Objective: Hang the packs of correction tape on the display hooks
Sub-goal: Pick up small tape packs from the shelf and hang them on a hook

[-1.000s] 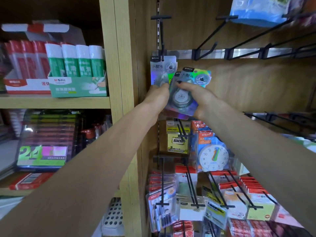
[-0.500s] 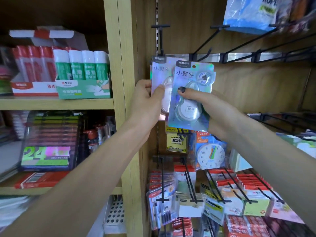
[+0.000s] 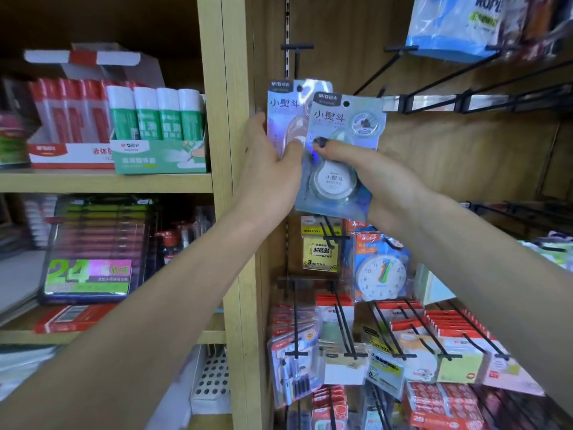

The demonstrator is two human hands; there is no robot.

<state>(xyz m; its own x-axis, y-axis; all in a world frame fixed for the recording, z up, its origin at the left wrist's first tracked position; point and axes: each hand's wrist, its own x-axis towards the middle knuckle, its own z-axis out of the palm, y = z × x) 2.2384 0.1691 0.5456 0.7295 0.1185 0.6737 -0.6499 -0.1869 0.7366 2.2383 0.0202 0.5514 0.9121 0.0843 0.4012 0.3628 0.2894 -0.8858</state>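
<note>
neither pack hung yet: left hand (image 3: 269,169) pinching rear correction tape pack (image 3: 286,113), right hand (image 3: 366,169) gripping front pack (image 3: 344,125); empty display hook (image 3: 297,54) above both thumbs, holes still to thread.

Both my arms are raised and extended forward, bare to the frame's edge, converging at upper centre. My left hand (image 3: 269,169) is upright, back toward the camera, thumb pressed against the front of a pack (image 3: 288,119), fingers behind it. My right hand (image 3: 366,172) holds a second pack (image 3: 341,150), thumb laid across its face, fingers wrapped behind.
</note>
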